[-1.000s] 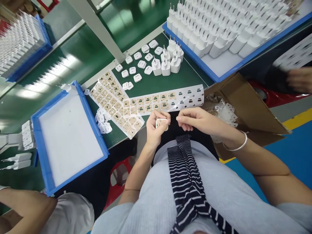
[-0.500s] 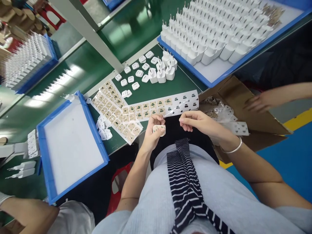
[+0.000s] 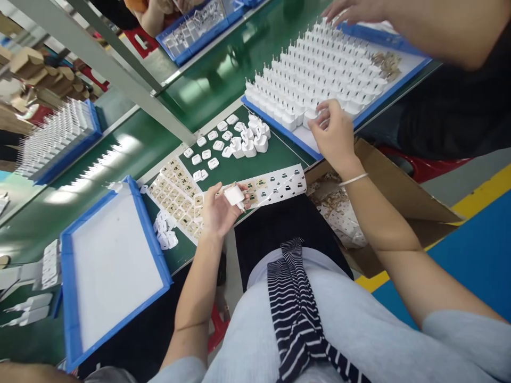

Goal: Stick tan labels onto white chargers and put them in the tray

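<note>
Just over the near edge of the green surface (image 3: 239, 168), the left hand (image 3: 224, 210), palm up with fingers half curled, holds a boxy white plastic plug (image 3: 233, 195). The right hand (image 3: 328, 123), fingers bent and parted, reaches another white plug (image 3: 310, 116) along a blue-rimmed white tray (image 3: 308, 139) packed with upright plugs (image 3: 315, 74); whether it grips cannot be told.

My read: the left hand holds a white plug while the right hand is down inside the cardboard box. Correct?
Not quite: in the head view, the right hand is at the blue-edged tray, not inside the cardboard box. The left hand does hold a white plug.
</note>
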`<state>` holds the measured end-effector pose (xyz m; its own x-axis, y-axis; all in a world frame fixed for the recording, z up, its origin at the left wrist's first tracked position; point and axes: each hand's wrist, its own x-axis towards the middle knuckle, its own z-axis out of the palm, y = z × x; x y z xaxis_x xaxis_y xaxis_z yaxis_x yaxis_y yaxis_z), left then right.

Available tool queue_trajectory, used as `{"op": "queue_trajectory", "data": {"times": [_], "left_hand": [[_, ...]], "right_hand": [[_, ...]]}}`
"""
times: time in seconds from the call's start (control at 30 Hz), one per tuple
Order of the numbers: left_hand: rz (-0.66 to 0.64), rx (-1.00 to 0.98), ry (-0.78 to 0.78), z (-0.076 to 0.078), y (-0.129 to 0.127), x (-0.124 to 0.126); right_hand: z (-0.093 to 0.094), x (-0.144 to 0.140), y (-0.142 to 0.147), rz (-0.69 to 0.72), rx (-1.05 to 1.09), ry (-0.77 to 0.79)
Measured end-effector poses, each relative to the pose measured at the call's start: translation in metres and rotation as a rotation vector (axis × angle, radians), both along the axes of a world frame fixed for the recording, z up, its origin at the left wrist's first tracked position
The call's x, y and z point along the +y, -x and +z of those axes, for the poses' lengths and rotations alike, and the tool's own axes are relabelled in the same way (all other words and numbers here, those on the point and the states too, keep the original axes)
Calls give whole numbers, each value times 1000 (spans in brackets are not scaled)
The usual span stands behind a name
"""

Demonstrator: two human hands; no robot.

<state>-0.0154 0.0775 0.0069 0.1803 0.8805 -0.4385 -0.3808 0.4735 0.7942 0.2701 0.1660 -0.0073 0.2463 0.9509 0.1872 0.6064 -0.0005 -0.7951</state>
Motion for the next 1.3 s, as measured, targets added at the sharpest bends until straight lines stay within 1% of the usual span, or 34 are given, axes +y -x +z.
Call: {"op": "queue_trajectory", "data": {"times": [0.03,0.1,0.17,0.23,0.33,0.4,0.47,0.57,0.67,0.73,0.8,0.83,0.87,0.9,0.93,0.97,1.0,1.07,1.1,1.13,1.17,1.2,1.23,1.27,1.3], "left_hand": [[-59,96,-17,4,3,9],[-139,315,-64,9,8,27],[-139,540,-119,10,11,44],[-117,819,-193,6,13,60],[-171,1345,-342,2,13,82],[-231,1524,-398,2,9,94],[-280,1587,-448,3,3,103],[-302,1599,-510,3,-9,113],[-275,1537,-486,0,-17,114],[-240,1495,-508,-1,-18,108],[-189,1432,-630,2,-16,93],[-184,1362,-711,4,-15,83],[-215,1253,-781,5,-15,71],[-286,1106,-817,5,-15,58],[-363,943,-813,5,-16,45],[-410,792,-778,3,-17,32],[-382,686,-734,-1,-19,19],[-212,588,-651,-11,-19,-2],[-131,565,-613,-17,-17,-11],[-59,559,-589,-22,-14,-19],[-14,566,-581,-27,-10,-25],[10,588,-591,-31,-5,-31],[6,623,-616,-34,-1,-36],[-31,667,-655,-37,3,-41],[-101,713,-699,-40,6,-45]], "right_hand": [[-4,16,-4,-49,-71,-18],[-15,44,-10,-69,-123,-26],[-26,62,-12,-64,-134,-39],[-33,69,-11,-80,-153,-55],[-29,58,-10,-133,-176,-60],[-20,40,-9,-130,-164,-48],[-11,18,-5,-65,-82,-30],[-4,-14,4,106,193,38],[-5,-37,15,200,467,132],[-7,-48,22,224,613,174],[-8,-56,29,257,736,215],[-9,-60,34,275,788,233],[-9,-63,39,294,832,249],[-9,-66,44,313,868,262],[-9,-69,50,333,896,272],[-9,-72,56,360,916,284],[-9,-73,62,393,926,300],[-10,-74,70,501,904,354],[-11,-73,73,562,854,370],[-13,-70,73,613,768,359],[-16,-66,73,650,646,314],[-20,-61,71,678,499,240],[-24,-56,69,698,344,154],[-29,-51,67,715,194,75],[-34,-46,65,739,60,22]]}}
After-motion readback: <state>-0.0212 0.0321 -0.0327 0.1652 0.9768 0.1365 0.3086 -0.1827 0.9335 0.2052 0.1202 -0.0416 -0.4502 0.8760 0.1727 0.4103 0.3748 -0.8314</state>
